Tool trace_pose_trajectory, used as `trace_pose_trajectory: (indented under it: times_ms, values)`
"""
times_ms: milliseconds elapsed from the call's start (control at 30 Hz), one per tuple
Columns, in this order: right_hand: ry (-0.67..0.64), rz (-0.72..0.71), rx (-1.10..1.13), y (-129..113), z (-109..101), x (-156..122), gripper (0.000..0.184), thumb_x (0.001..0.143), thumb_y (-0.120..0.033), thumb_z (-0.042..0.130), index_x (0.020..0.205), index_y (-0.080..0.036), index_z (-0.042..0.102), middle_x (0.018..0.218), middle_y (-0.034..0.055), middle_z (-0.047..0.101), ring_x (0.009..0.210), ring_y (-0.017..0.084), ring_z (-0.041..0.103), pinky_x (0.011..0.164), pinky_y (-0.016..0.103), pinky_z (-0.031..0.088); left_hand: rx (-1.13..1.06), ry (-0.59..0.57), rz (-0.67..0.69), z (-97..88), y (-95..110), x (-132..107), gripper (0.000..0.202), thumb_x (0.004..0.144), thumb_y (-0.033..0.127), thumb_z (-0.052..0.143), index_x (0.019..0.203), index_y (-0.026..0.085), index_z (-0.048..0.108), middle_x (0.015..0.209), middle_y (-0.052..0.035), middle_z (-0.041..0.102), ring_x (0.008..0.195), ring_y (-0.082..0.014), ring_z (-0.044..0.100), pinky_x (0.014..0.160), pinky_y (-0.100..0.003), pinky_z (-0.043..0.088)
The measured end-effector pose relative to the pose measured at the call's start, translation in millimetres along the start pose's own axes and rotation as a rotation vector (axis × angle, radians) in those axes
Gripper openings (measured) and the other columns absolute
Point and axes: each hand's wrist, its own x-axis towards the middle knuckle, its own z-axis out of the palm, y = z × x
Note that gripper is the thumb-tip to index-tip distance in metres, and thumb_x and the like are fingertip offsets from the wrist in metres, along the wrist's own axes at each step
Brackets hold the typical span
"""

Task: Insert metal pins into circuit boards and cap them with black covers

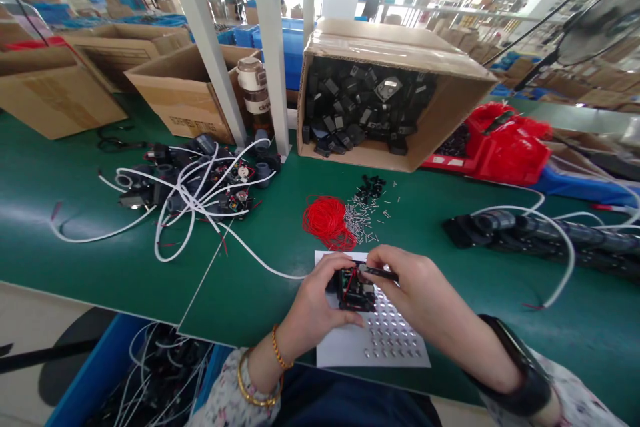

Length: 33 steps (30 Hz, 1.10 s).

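My left hand [316,303] grips an open black housing [359,300] with a circuit board and thin red wires inside. A white cable runs out from under that hand to the left. Over the housing, my right hand [420,283] pinches a slim black piece [383,273]; its exact kind is unclear. Beneath both hands lies a white sheet [333,350] with rows of small clear dots [395,333]. Just beyond it are a coil of red wire [327,220], a pile of small screws [357,217] and little black parts [373,188].
On the left lies a heap of dark units with white cables [193,190]. A tipped cardboard box [360,157] of black housings stands behind, near a bottle [256,97] and white posts. Finished-looking dark units [535,233] line the right, below red bags [515,147].
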Motion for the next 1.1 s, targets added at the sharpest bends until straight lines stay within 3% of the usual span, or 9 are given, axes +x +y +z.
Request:
trace_pose_trajectory:
  times_ms: [133,300,367,533,700,867,1100]
  values:
    - [-0.010,-0.114,0.087,11.7,-3.9,11.8,0.012,0.085,-0.009,0.053,0.077,-0.018,0.051,0.083,0.0003,0.053,0.072,0.015,0.051,0.064,0.026,0.037,-0.015,-0.012,0.025,-1.9,0.4,0.0,0.069,0.051,0.047,0.084,0.110,0.022,0.057,0.118,-0.0087,0.058,0.114,-0.0278,0.051,0.101,-0.045,0.038]
    - [-0.240,-0.164,0.248,21.3,-10.8,34.6,0.012,0.085,-0.013,0.054,0.074,-0.017,0.054,0.070,-0.0032,0.054,0.065,0.012,0.049,0.059,0.023,0.036,0.007,-0.049,0.036,-1.2,2.8,-3.1,0.064,0.057,0.044,0.083,0.110,0.023,0.057,0.121,-0.0086,0.055,0.116,-0.0279,0.049,0.101,-0.045,0.038]
    - [-0.274,-0.172,0.237,21.4,-10.0,40.9,0.011,0.085,-0.013,0.055,0.075,-0.016,0.055,0.069,-0.0035,0.055,0.064,0.012,0.049,0.058,0.022,0.035,0.000,-0.018,0.018,1.7,0.9,-6.8,0.066,0.060,0.042,0.082,0.116,0.024,0.052,0.124,-0.0086,0.053,0.118,-0.0275,0.048,0.102,-0.045,0.037]
    - [-0.256,-0.208,0.126,13.4,-7.2,47.2,0.009,0.082,-0.009,0.062,0.076,-0.016,0.059,0.071,-0.0033,0.058,0.065,0.011,0.051,0.059,0.023,0.034,-0.129,0.069,-0.066,10.5,-9.3,-14.0,0.090,0.058,0.036,0.086,0.130,0.024,0.034,0.131,-0.0111,0.050,0.122,-0.0273,0.047,0.106,-0.047,0.034]
    - [-0.283,-0.224,0.055,8.2,-10.3,48.8,0.009,0.083,-0.007,0.062,0.083,-0.016,0.063,0.080,-0.0010,0.064,0.073,0.013,0.056,0.065,0.023,0.038,-0.171,0.092,-0.097,12.6,-10.2,-12.5,0.085,0.054,0.028,0.089,0.123,0.023,0.039,0.127,-0.0090,0.053,0.121,-0.0270,0.048,0.106,-0.045,0.036]
    - [-0.275,-0.218,-0.017,7.0,-8.8,50.7,0.013,0.086,-0.011,0.059,0.074,-0.015,0.063,0.075,0.0004,0.063,0.071,0.013,0.057,0.064,0.023,0.038,-0.163,0.109,-0.117,12.7,-8.2,-11.5,0.084,0.052,0.021,0.090,0.120,0.022,0.040,0.124,-0.0086,0.055,0.119,-0.0262,0.050,0.104,-0.044,0.038]
    - [-0.271,-0.233,-0.185,2.3,-6.1,53.2,0.011,0.083,-0.013,0.063,0.074,-0.018,0.060,0.075,-0.0006,0.065,0.070,0.015,0.058,0.059,0.025,0.033,-0.146,0.116,-0.166,13.1,-4.6,-10.8,0.084,0.049,0.014,0.090,0.115,0.021,0.039,0.120,-0.0091,0.057,0.115,-0.0267,0.053,0.102,-0.047,0.038]
